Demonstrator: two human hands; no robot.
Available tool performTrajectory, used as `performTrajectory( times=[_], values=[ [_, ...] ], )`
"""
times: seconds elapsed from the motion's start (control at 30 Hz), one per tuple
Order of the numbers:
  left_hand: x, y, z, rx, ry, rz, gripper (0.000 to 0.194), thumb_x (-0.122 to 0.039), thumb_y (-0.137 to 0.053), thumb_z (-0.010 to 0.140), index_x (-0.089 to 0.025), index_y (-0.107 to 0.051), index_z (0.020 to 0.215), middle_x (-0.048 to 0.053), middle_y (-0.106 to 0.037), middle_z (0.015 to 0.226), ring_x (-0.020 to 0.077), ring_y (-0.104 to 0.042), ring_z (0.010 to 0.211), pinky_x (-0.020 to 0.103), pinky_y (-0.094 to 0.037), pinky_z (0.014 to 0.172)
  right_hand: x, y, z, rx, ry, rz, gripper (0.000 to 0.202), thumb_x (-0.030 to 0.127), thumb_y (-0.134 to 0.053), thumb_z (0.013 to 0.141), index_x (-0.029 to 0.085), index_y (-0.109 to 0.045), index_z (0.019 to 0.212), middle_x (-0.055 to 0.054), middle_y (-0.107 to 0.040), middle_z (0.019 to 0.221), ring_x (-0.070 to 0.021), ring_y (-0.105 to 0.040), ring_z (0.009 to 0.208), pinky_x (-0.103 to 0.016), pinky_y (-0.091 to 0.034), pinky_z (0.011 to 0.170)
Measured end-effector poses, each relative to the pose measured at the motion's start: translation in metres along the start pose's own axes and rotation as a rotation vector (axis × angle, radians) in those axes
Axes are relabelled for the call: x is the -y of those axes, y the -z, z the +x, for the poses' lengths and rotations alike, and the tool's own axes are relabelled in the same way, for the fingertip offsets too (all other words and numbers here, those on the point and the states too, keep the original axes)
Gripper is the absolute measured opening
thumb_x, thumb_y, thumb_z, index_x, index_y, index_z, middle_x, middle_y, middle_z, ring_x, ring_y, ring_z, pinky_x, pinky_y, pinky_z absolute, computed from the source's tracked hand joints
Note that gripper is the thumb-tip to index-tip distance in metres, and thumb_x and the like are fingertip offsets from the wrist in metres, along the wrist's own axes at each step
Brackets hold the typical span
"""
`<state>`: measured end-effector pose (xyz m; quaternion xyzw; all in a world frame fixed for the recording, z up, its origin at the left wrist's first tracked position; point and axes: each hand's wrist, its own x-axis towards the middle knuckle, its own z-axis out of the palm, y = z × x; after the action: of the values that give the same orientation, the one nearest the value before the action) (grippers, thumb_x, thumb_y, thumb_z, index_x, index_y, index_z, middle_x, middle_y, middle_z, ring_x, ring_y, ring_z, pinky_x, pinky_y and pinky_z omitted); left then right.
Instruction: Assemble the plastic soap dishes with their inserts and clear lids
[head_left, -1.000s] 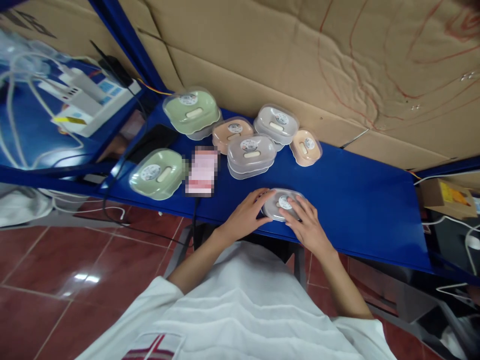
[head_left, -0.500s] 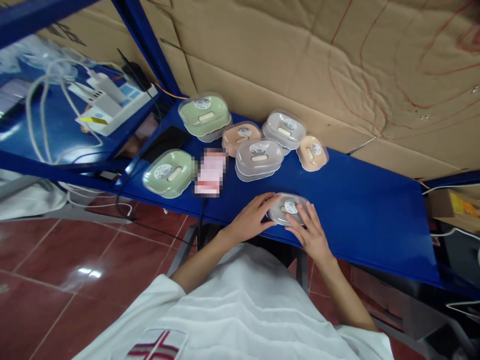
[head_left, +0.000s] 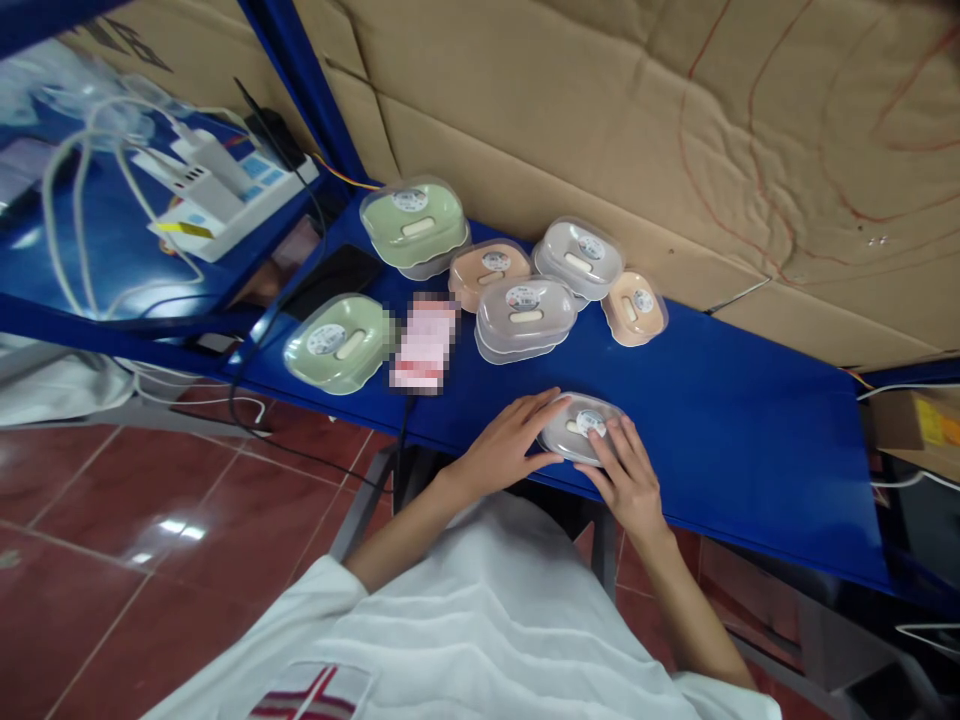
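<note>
A small grey food container [head_left: 568, 433] with a clear lid and a round label lies at the front edge of the blue table, between my hands. My left hand [head_left: 511, 440] grips its left end, thumb at the near side and fingers at the far side. On the right part of the lid rest the fingers of my right hand [head_left: 624, 468], its thumb against the near edge. Beyond my hands stand a grey container [head_left: 525, 325], an orange one [head_left: 480, 285], another grey one [head_left: 574, 275] and a smaller orange one [head_left: 637, 322].
Green containers [head_left: 412, 240] [head_left: 330, 370] stand on the left of the blue table [head_left: 735, 430]. Between them and the grey ones lies a blurred-out phone-shaped object [head_left: 424, 345]. A white power strip [head_left: 247, 220] with cables sits further left. Cardboard [head_left: 570, 110] lines the back.
The view has shifted slightly. My right hand's fingers have drawn a little closer together on the lid; my left hand keeps its hold on the container's left end.
</note>
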<state>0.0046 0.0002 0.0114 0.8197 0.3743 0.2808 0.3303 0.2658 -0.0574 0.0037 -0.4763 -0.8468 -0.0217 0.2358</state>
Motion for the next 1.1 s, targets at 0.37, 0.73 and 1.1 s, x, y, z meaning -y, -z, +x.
performTrajectory(
  times=[0.37,0.73,1.1],
  values=[
    [0.049,0.141,-0.092,-0.655,0.424,0.701,0.071,-0.048,-0.079,0.092,-0.023,-0.054,0.153,0.017,-0.048,0.162,0.0475,-0.049,0.148,0.070,-0.042,0.117,-0.118,0.036,0.030,-0.157,-0.474,-0.360,0.059,0.054,-0.051,0.107,0.020,-0.055,0.154,-0.021,-0.057,0.156,-0.0438,-0.047,0.149,-0.069,-0.042,0.117],
    [0.043,0.154,-0.097,-0.691,0.376,0.609,0.071,-0.049,-0.078,0.091,-0.029,-0.052,0.154,0.013,-0.053,0.152,0.0434,-0.051,0.146,0.070,-0.045,0.120,-0.120,-0.009,0.150,0.056,-0.350,-0.162,0.064,0.054,-0.051,0.104,0.016,-0.047,0.156,-0.023,-0.049,0.161,-0.0420,-0.044,0.150,-0.066,-0.032,0.123],
    [-0.003,0.009,-0.001,-0.003,0.045,0.159,0.078,-0.038,-0.074,0.098,-0.035,-0.034,0.165,0.017,-0.028,0.174,0.0336,-0.034,0.161,0.055,-0.039,0.127,-0.144,0.034,0.108,0.007,-0.365,0.153,0.050,0.048,-0.051,0.105,0.022,-0.060,0.147,-0.015,-0.061,0.152,-0.0338,-0.053,0.145,-0.057,-0.041,0.122]
  ],
)
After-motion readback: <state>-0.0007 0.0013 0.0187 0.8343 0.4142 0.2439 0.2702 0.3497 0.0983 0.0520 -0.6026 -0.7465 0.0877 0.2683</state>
